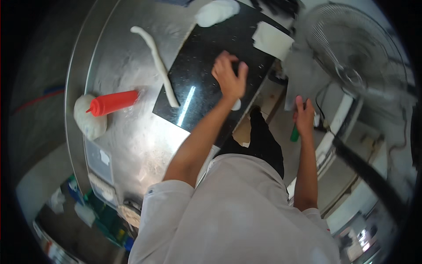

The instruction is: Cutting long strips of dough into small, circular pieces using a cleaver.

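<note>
Above a black board [206,57], my left hand [229,77] is open, its fingers bent and thumb apart, with nothing seen in it. Beneath its wrist, a small white piece [237,105], perhaps dough, is partly covered. My right hand [304,116] is off to the right of the board, closed round the green handle [295,133] of a broad-bladed knife. The grey blade [292,90] is hard to separate from the grey surface behind it. A long dough rope [158,64] lies with its near end on the board and its far end on the steel table.
A red squeeze bottle [116,102] lies on the steel table [127,145] beside a whitish lump [94,126]. White dough [217,13] rests on the board's far end, near a white rectangular piece [272,40]. A caged fan [351,57] stands at right; a plastic container [99,158] sits at left.
</note>
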A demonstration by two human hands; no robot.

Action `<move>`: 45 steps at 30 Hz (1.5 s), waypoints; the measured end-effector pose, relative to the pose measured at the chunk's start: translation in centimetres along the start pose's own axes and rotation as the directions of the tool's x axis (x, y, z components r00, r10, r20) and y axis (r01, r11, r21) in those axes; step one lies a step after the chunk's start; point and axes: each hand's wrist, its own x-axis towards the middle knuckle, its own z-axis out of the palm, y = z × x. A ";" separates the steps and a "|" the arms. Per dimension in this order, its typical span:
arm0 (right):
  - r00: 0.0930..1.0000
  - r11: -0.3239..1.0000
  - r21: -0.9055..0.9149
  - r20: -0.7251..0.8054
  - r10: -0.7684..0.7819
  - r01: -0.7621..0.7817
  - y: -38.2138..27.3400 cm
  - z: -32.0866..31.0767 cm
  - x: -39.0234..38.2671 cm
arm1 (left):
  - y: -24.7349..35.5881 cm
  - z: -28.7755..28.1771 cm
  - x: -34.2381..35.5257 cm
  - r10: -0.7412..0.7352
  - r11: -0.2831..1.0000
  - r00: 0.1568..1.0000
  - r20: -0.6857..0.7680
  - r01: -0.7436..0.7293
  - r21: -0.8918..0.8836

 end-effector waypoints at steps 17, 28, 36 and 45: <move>0.734 0.951 -0.105 0.661 -0.152 0.292 3.3 6.8 -4.5 | -0.3 -4.0 -5.4 0.211 0.694 0.830 0.516 -0.499 0.519; 0.697 0.793 -0.341 0.703 -0.142 0.505 -1.2 7.6 0.0 | 0.7 -3.0 -0.6 0.131 0.638 0.822 0.555 -0.498 0.588; 0.807 0.929 -0.215 0.577 -0.130 0.303 1.5 10.1 -3.8 | 0.0 -1.5 0.8 0.215 0.605 0.677 0.704 -0.658 0.448; 0.828 0.879 -0.183 0.460 -0.320 0.441 0.2 10.0 2.8 | 0.2 2.9 7.0 0.401 0.558 0.617 0.677 -0.751 0.354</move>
